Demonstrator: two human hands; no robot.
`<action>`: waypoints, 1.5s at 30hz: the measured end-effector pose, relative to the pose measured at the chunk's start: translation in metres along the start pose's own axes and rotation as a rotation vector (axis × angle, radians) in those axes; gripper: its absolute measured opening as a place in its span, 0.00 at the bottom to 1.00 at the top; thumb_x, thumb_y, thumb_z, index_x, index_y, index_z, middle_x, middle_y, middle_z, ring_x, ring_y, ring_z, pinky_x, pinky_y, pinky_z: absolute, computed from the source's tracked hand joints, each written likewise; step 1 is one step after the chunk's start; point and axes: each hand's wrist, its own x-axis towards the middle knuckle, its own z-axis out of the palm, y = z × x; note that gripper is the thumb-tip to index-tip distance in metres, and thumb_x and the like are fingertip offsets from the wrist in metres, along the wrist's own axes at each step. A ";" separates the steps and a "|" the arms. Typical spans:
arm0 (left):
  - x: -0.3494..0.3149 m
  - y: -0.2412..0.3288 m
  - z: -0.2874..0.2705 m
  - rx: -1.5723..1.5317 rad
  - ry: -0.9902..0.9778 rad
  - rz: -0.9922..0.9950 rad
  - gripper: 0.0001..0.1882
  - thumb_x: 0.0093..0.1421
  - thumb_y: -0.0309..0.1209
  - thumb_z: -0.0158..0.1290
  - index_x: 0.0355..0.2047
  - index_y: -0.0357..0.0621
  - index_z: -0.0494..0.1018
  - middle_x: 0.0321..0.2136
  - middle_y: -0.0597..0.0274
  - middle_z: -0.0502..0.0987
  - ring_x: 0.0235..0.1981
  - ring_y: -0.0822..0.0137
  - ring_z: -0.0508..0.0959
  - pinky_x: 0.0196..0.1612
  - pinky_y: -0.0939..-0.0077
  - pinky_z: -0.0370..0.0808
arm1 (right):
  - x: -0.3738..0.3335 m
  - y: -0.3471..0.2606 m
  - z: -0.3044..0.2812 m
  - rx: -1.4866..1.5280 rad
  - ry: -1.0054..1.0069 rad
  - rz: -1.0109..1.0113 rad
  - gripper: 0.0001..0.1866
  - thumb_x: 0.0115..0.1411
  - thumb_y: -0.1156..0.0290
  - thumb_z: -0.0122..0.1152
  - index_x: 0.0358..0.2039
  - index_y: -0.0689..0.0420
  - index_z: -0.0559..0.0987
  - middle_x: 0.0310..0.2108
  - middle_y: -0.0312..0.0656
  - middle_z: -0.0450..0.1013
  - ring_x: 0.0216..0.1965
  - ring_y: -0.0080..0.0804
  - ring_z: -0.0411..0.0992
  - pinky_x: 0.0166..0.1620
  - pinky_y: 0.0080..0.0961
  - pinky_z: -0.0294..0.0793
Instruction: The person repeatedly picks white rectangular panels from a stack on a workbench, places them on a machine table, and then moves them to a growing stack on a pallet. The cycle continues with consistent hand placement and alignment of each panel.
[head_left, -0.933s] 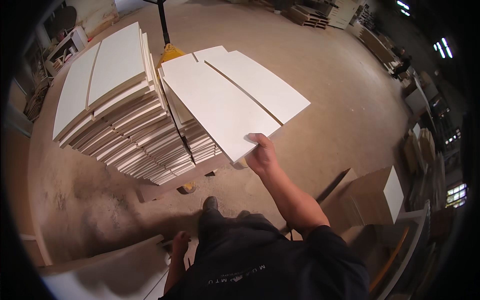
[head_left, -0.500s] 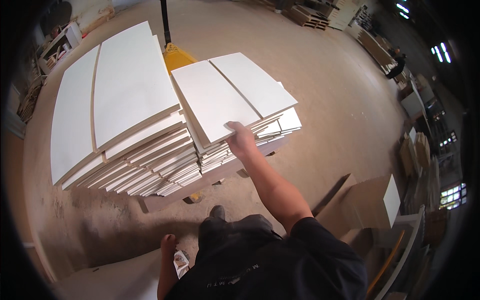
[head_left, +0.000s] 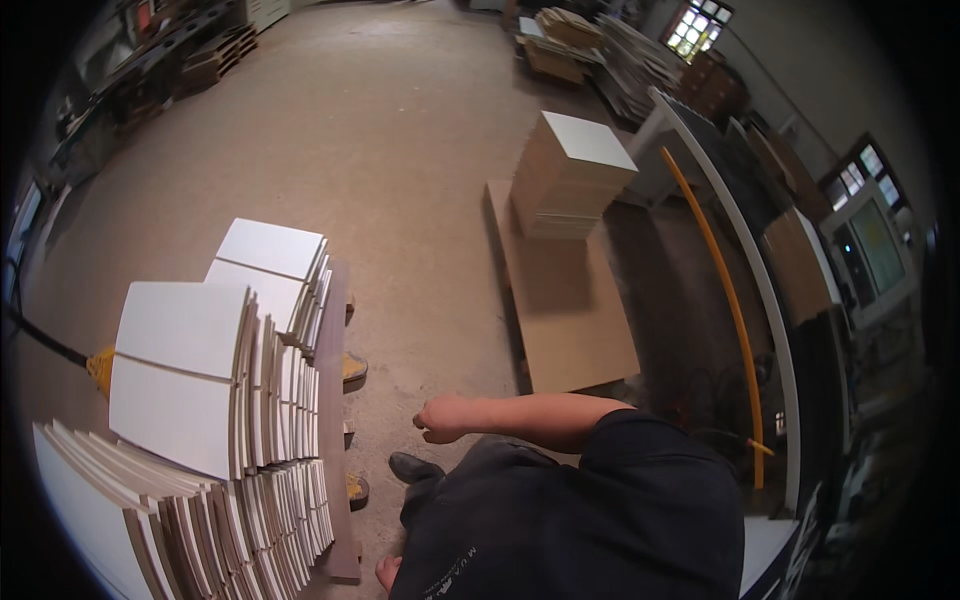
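My right hand (head_left: pixel 442 418) hangs over the floor in front of my body, fingers curled with nothing visible in them. Only a small part of my left hand (head_left: pixel 388 572) shows at the lower edge, beside my dark shirt; its fingers cannot be made out. To the left of both hands stand stacks of flat white panels (head_left: pixel 175 375) with raw, pale brown edges, piled on a brownish base board (head_left: pixel 345 530). A smaller stack of white panels (head_left: pixel 265 250) sits at the far end of that load. Neither hand touches the panels.
Ahead to the right, a block of stacked panels with a white top (head_left: pixel 590 145) stands on a low brown board (head_left: pixel 575 350). A white-framed machine with a yellow bar (head_left: pixel 725 290) runs along the right. A yellow pallet jack (head_left: pixel 98 370) shows at the left. My shoe (head_left: pixel 415 468) is on the floor.
My view has turned right, so the panel stacks now lie on my left. My right hand has let go of the panel on the smaller stack and come back toward my body.
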 end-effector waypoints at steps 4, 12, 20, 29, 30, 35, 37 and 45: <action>0.027 0.064 0.005 0.173 0.004 0.067 0.09 0.61 0.33 0.49 0.29 0.39 0.72 0.22 0.56 0.75 0.21 0.61 0.77 0.23 0.65 0.76 | -0.075 0.033 0.054 0.306 0.125 -0.019 0.21 0.54 0.63 0.57 0.47 0.56 0.80 0.41 0.54 0.78 0.44 0.55 0.76 0.47 0.47 0.75; 0.039 0.128 0.153 0.340 -0.007 0.132 0.10 0.62 0.32 0.48 0.28 0.39 0.71 0.22 0.57 0.74 0.19 0.63 0.75 0.17 0.71 0.71 | -0.276 0.144 0.164 0.544 0.459 0.287 0.22 0.59 0.62 0.54 0.52 0.55 0.75 0.41 0.52 0.79 0.44 0.55 0.75 0.47 0.49 0.74; -0.024 0.168 0.458 0.956 -0.556 0.475 0.12 0.64 0.31 0.52 0.42 0.36 0.75 0.28 0.54 0.81 0.23 0.67 0.80 0.24 0.75 0.74 | -0.531 0.202 0.283 0.830 0.792 0.942 0.23 0.59 0.60 0.57 0.52 0.57 0.77 0.42 0.52 0.79 0.45 0.52 0.77 0.50 0.40 0.76; -0.101 0.157 0.714 1.499 -0.753 0.828 0.18 0.60 0.43 0.56 0.39 0.40 0.81 0.34 0.48 0.83 0.33 0.58 0.83 0.37 0.65 0.79 | -0.641 0.268 0.320 1.004 0.993 1.103 0.25 0.57 0.62 0.61 0.54 0.56 0.76 0.44 0.53 0.79 0.48 0.48 0.77 0.52 0.36 0.75; -0.099 0.148 0.739 1.552 -0.788 0.927 0.20 0.59 0.45 0.56 0.40 0.41 0.81 0.35 0.47 0.83 0.35 0.56 0.83 0.41 0.63 0.79 | -0.656 0.281 0.315 1.004 1.038 1.110 0.25 0.57 0.63 0.61 0.54 0.55 0.76 0.44 0.53 0.79 0.48 0.47 0.77 0.53 0.36 0.75; -0.125 0.102 0.866 1.480 -0.811 0.817 0.23 0.59 0.48 0.54 0.40 0.40 0.82 0.39 0.45 0.82 0.41 0.53 0.82 0.47 0.62 0.76 | -0.759 0.319 0.288 0.883 1.328 1.176 0.23 0.56 0.70 0.61 0.53 0.59 0.75 0.45 0.51 0.79 0.48 0.46 0.78 0.53 0.34 0.74; -0.173 0.104 0.928 1.435 -0.836 0.910 0.23 0.60 0.46 0.54 0.41 0.37 0.81 0.38 0.45 0.82 0.40 0.55 0.82 0.46 0.62 0.76 | -0.801 0.321 0.281 0.827 1.466 1.189 0.22 0.56 0.74 0.60 0.53 0.62 0.75 0.44 0.50 0.79 0.48 0.45 0.78 0.52 0.34 0.74; -0.474 0.183 1.128 0.207 -1.130 1.430 0.12 0.63 0.33 0.53 0.39 0.36 0.77 0.29 0.60 0.78 0.31 0.72 0.75 0.37 0.74 0.73 | -0.924 0.361 0.276 0.669 1.759 1.223 0.17 0.57 0.80 0.53 0.48 0.67 0.77 0.40 0.49 0.79 0.43 0.34 0.78 0.51 0.28 0.75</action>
